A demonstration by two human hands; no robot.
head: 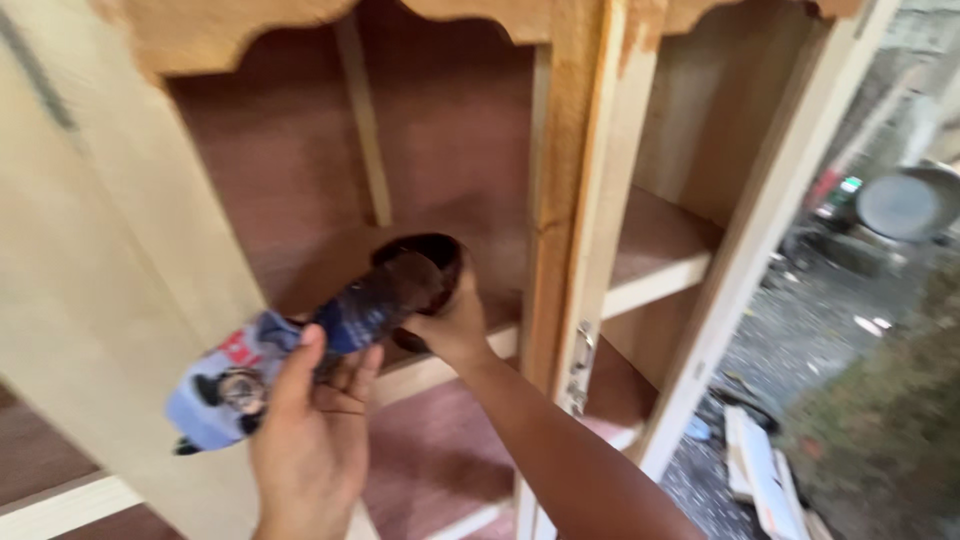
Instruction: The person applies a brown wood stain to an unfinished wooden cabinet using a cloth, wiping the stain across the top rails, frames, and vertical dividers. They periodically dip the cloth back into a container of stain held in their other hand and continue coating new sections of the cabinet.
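So the left hand (pixel 310 420) is wrapped around a plastic bottle (pixel 310 350) with dark liquid, tipped toward a dark bowl (pixel 432 262) that the right hand (pixel 455 325) grips by the rim, right in front of the wooden cabinet (pixel 570 200) shelf (pixel 650 270).

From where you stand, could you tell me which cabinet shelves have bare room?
The right shelf, past the centre post, is bare, as is the lower left shelf. The upper left shelf is crowded: right hand, dark cup, left hand, bottle.
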